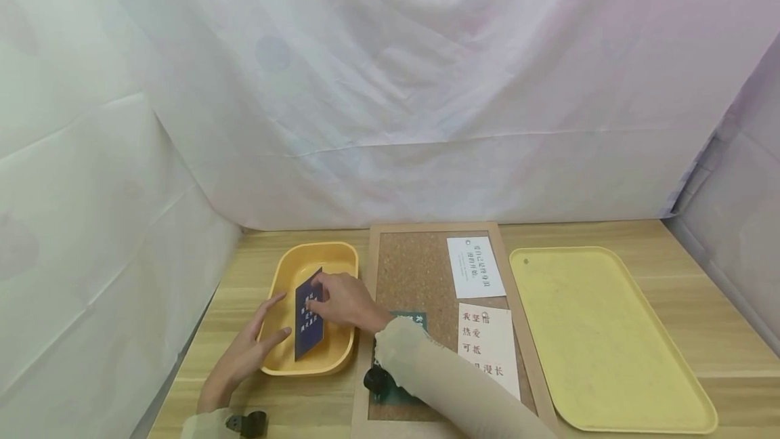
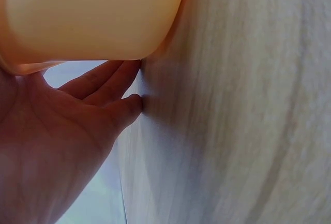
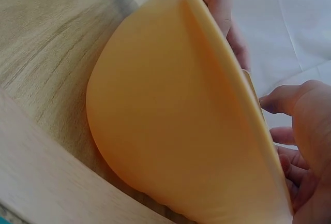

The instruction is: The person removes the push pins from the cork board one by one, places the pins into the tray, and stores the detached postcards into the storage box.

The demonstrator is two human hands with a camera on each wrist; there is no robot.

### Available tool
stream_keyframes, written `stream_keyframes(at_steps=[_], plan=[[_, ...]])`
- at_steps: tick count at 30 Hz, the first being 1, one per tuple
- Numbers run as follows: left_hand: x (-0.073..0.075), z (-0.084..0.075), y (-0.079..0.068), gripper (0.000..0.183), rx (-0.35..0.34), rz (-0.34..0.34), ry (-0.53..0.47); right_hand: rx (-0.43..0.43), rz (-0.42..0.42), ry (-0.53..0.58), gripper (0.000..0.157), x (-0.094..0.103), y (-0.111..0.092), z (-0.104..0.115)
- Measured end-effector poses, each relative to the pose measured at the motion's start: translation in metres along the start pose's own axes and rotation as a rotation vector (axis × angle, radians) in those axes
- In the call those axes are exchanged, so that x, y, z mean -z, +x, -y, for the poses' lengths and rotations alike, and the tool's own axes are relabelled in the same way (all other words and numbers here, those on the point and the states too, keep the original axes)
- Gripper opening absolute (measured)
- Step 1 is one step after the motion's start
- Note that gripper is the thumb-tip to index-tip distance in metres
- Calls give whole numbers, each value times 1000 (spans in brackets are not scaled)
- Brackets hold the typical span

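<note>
A dark blue card (image 1: 309,334) with white writing stands on edge, tilted, over the yellow basin (image 1: 286,266). My right hand (image 1: 347,297) pinches the card near its upper part, and only a sliver of it shows past the rim in the right wrist view. At the basin's left side, my left hand (image 1: 240,354) holds the rim. Its thumb and forefinger reach over the inside, while other fingers (image 2: 106,81) come down outside the wall to the wooden table. The basin's outer wall (image 3: 160,100) hides much of both hands in the right wrist view.
A wood-framed cork board (image 1: 414,259) lies right of the basin. On it are a white card (image 1: 475,266), a cream card (image 1: 487,337) and a green card (image 1: 396,395) partly under my right sleeve. Further right is a yellow tray (image 1: 603,337). White cloth (image 1: 378,87) hangs behind.
</note>
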State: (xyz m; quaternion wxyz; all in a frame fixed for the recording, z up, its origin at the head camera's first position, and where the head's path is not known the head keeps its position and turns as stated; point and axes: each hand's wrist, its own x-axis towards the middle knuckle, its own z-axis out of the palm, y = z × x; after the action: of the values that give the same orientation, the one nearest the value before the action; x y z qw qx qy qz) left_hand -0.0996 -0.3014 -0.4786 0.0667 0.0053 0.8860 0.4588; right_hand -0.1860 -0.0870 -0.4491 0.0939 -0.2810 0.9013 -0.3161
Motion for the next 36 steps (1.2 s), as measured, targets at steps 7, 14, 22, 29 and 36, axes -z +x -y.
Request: stream_keyframes(at_steps=[7,14,22,29,36], plan=[[0,-2,-1,65,8,5,2,14,-16,36,36,1,1,-4],[0,-3,-1,66,11,3,-1,21,-9,96,38,4,0,-6],[0,-4,-1,66,31,2,12,58,-9,132,35,5,-2,-8],[0,-4,0,65,24,-6,17,85,-10,179,33,4,-3,-12],[-1,-2,1,65,14,-11,10,113,-12,226,28,7,-4,-13]])
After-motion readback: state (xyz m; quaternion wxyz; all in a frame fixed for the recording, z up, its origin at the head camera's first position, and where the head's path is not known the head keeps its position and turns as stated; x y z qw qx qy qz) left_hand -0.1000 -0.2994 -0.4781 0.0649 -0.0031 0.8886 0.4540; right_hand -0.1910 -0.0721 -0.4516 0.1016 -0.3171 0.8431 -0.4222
